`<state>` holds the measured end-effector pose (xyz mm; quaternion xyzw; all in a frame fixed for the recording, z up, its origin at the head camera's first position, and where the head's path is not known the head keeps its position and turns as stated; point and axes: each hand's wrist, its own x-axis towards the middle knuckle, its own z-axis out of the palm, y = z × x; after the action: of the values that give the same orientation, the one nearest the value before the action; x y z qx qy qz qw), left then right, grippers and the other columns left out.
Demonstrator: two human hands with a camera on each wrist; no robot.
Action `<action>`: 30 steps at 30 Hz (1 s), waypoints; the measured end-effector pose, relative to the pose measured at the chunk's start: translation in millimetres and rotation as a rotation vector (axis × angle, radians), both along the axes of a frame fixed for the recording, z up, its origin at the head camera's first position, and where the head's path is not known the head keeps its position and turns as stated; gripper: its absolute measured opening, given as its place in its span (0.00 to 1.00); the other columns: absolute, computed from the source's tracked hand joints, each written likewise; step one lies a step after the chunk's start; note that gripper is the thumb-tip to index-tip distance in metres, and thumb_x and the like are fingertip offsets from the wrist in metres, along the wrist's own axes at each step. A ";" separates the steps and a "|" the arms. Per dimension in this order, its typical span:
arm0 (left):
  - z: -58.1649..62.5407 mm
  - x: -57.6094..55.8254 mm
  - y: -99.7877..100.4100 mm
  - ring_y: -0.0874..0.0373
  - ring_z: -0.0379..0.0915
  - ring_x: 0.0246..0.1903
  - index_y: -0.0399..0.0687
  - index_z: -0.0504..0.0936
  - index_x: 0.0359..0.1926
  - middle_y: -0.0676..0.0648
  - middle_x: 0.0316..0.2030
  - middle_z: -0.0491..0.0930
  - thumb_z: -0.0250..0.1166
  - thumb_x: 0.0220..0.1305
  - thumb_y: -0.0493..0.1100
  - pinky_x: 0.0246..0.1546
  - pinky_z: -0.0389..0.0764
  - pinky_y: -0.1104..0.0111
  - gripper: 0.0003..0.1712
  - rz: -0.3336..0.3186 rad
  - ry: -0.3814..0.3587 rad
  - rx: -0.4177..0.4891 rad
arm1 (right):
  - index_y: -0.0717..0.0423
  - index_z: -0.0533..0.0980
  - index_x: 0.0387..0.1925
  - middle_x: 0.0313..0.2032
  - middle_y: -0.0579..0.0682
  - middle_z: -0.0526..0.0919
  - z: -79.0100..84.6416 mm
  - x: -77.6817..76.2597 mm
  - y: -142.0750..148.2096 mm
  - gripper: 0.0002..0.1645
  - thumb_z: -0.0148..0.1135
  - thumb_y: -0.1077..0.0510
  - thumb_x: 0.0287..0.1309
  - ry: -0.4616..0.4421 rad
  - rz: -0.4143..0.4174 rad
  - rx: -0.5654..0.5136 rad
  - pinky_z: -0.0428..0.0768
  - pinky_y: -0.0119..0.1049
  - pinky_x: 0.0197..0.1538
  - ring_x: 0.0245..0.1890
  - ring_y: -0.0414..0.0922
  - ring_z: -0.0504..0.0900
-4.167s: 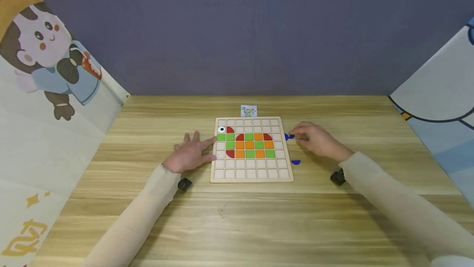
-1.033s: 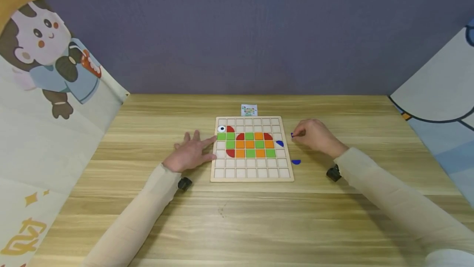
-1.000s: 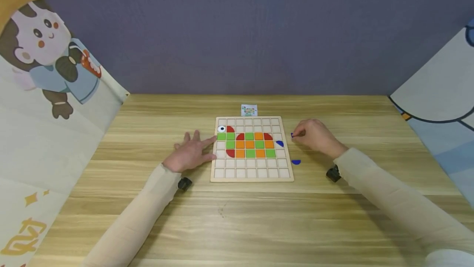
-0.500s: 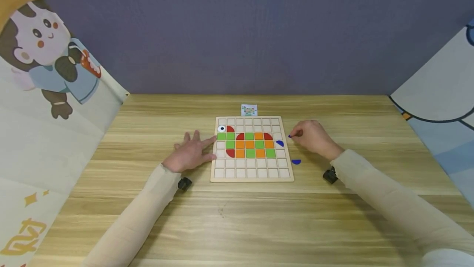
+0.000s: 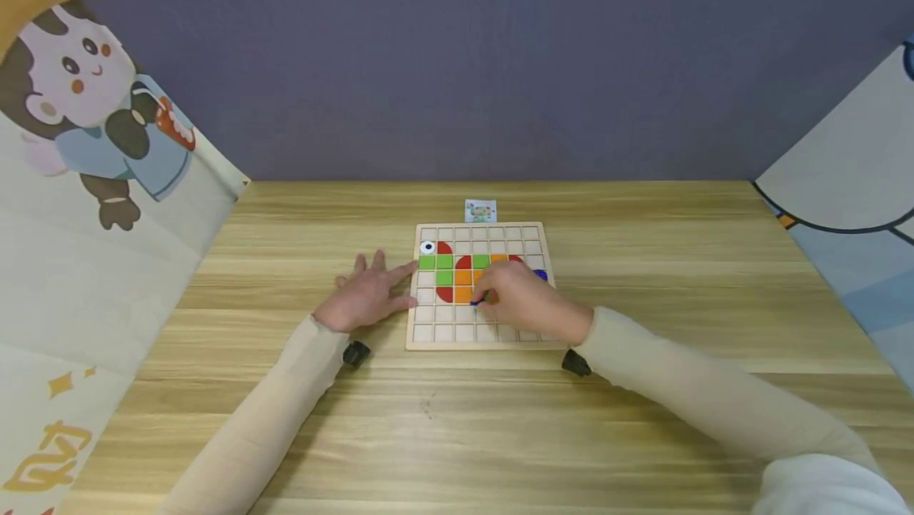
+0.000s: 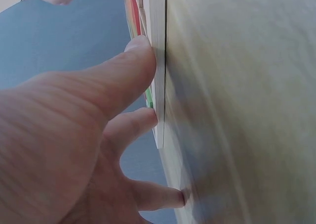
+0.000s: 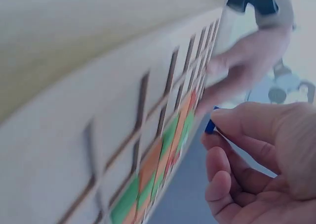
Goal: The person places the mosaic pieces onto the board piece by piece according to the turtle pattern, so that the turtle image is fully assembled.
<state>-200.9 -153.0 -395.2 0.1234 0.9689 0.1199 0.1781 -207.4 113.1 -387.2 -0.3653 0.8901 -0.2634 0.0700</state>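
Observation:
A wooden grid board (image 5: 443, 333) lies on the table, set with green, orange and red tiles plus a white eye tile (image 5: 427, 247). My left hand (image 5: 367, 293) is spread flat, its thumb and index fingertips against the board's left edge. In the right wrist view, my right hand (image 7: 266, 155) pinches a small blue tile (image 7: 211, 125) between thumb and fingers. In the head view that hand is over the middle of the board and covers several tiles. A second blue tile (image 5: 541, 274) rests in the rightmost column, partly behind the hand.
A small printed card (image 5: 481, 211) lies just beyond the board's far edge. The wooden table (image 5: 428, 436) meets a dark upright panel (image 5: 500, 63) at the back. Walls with cartoon prints stand to the left and right.
My right hand has picked up the blue tile right of the board and carried it left over the board. Another blue tile went onto the board earlier. The left hand stays put.

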 end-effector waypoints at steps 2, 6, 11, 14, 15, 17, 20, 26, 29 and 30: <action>-0.4 0.0 0.0 0.23 0.32 0.64 0.66 0.53 0.73 0.27 0.69 0.39 0.54 0.63 0.65 0.48 0.48 0.25 0.40 0.001 0.000 -0.002 | 0.53 0.85 0.30 0.31 0.40 0.81 -3.0 1.3 -10.7 0.06 0.68 0.66 0.50 -0.026 0.021 0.012 0.77 0.30 0.35 0.33 0.39 0.75; -0.4 -0.2 0.7 0.23 0.32 0.64 0.66 0.53 0.73 0.27 0.69 0.39 0.54 0.63 0.65 0.48 0.48 0.25 0.40 0.000 0.001 -0.005 | 0.52 0.85 0.26 0.28 0.40 0.82 -9.5 0.4 -23.0 0.08 0.67 0.67 0.50 -0.035 0.046 0.053 0.77 0.28 0.35 0.31 0.37 0.76; 0.1 -0.5 1.1 0.23 0.33 0.64 0.65 0.53 0.73 0.27 0.69 0.39 0.53 0.63 0.65 0.47 0.49 0.25 0.40 -0.005 0.001 -0.022 | 0.53 0.86 0.26 0.26 0.40 0.82 -12.7 -0.8 -27.6 0.07 0.67 0.67 0.50 -0.017 0.083 0.061 0.77 0.26 0.35 0.30 0.36 0.77; 1.1 -0.3 0.8 0.23 0.33 0.64 0.65 0.53 0.73 0.27 0.69 0.39 0.54 0.63 0.65 0.47 0.50 0.25 0.40 -0.005 -0.001 -0.030 | 0.54 0.86 0.28 0.27 0.41 0.82 -12.0 -1.2 -27.6 0.07 0.67 0.67 0.51 -0.015 0.130 0.041 0.77 0.24 0.34 0.31 0.36 0.78; 1.2 -0.3 0.6 0.23 0.33 0.64 0.65 0.53 0.73 0.26 0.69 0.39 0.54 0.63 0.65 0.47 0.50 0.25 0.40 -0.005 -0.001 -0.032 | 0.55 0.86 0.29 0.28 0.43 0.82 -11.2 -1.3 -27.2 0.07 0.67 0.68 0.51 -0.016 0.146 0.037 0.77 0.24 0.35 0.31 0.36 0.79; 1.4 -0.3 0.6 0.23 0.34 0.64 0.64 0.53 0.73 0.26 0.69 0.40 0.54 0.63 0.65 0.47 0.50 0.25 0.40 -0.009 0.002 -0.036 | 0.56 0.86 0.31 0.29 0.44 0.83 -9.7 -1.2 -25.2 0.07 0.66 0.68 0.52 -0.022 0.171 0.032 0.77 0.25 0.36 0.32 0.37 0.79; 1.4 -0.4 0.4 0.23 0.34 0.64 0.64 0.54 0.73 0.26 0.69 0.40 0.54 0.63 0.65 0.47 0.50 0.25 0.40 -0.013 0.005 -0.037 | 0.56 0.86 0.34 0.32 0.44 0.83 -6.4 -0.5 -21.2 0.10 0.63 0.69 0.55 -0.044 0.192 0.037 0.78 0.26 0.38 0.34 0.38 0.79; -0.1 -0.2 -0.5 0.22 0.34 0.64 0.64 0.54 0.73 0.26 0.68 0.40 0.54 0.63 0.65 0.47 0.50 0.25 0.40 -0.016 0.009 -0.031 | 0.52 0.85 0.38 0.36 0.40 0.80 2.8 -0.2 -2.6 0.09 0.65 0.65 0.57 -0.048 0.140 0.066 0.77 0.32 0.43 0.38 0.38 0.75; -0.5 -0.3 -0.6 0.22 0.34 0.64 0.65 0.53 0.73 0.26 0.69 0.39 0.54 0.63 0.65 0.47 0.49 0.25 0.40 -0.016 0.009 -0.031 | 0.52 0.85 0.38 0.38 0.41 0.80 8.2 -1.6 13.5 0.09 0.67 0.64 0.55 0.008 0.094 0.078 0.77 0.38 0.49 0.41 0.41 0.76; -0.4 -0.3 -0.7 0.23 0.34 0.64 0.65 0.53 0.73 0.26 0.69 0.39 0.54 0.63 0.65 0.47 0.49 0.25 0.40 -0.014 0.007 -0.032 | 0.52 0.85 0.38 0.38 0.41 0.80 9.7 -2.0 19.7 0.09 0.67 0.64 0.54 0.026 0.082 0.083 0.76 0.40 0.50 0.41 0.42 0.76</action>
<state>-201.2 -153.6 -395.6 0.1279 0.9704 0.1027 0.1773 -209.4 132.8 -377.4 -0.4018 0.8853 -0.2183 0.0842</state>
